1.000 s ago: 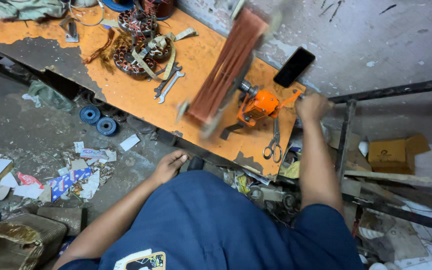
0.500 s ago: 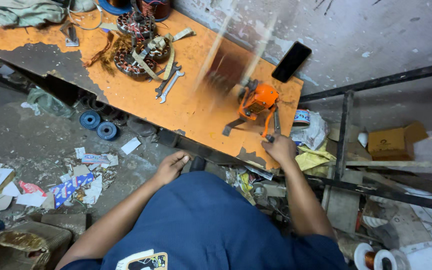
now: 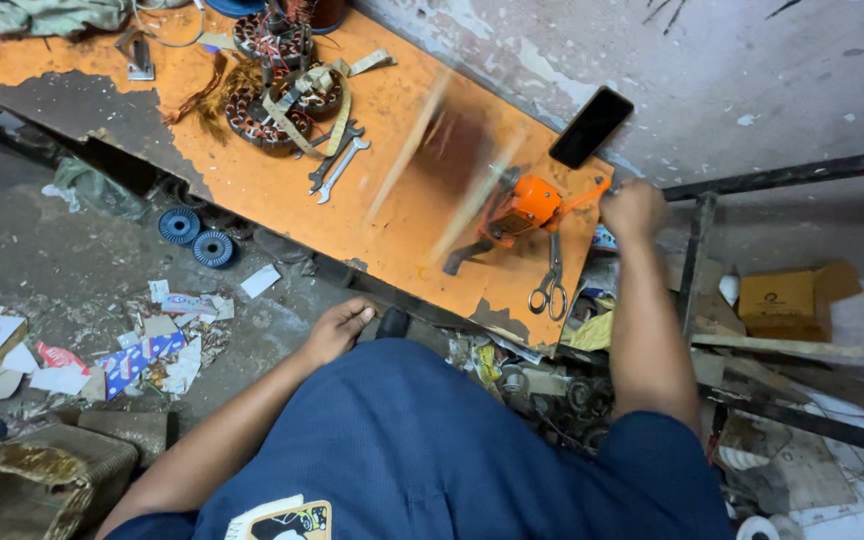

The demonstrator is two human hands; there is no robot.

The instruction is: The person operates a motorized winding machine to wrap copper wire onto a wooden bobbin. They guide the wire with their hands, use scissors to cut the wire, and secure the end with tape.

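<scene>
My right hand [image 3: 632,208] grips the crank handle of an orange hand-cranked winding machine [image 3: 524,205] bolted near the right end of an orange workbench [image 3: 392,230]. The winder's long former [image 3: 452,165] spins and shows only as a brown blur. My left hand [image 3: 337,328] rests on my knee below the bench's front edge, fingers loosely spread, holding nothing. Scissors [image 3: 550,282] lie on the bench just in front of the winder. A black phone [image 3: 592,126] lies behind it.
Copper-wound motor stators [image 3: 272,80] and two wrenches [image 3: 337,165] lie at the bench's back left. Two blue spools [image 3: 197,238] and paper scraps [image 3: 152,340] litter the floor. A metal frame [image 3: 782,180] and a cardboard box [image 3: 787,300] stand at the right.
My right hand went from the far side of the crank down to the bench's near edge and back up to the handle's height. The former went from a clear shape to a blur.
</scene>
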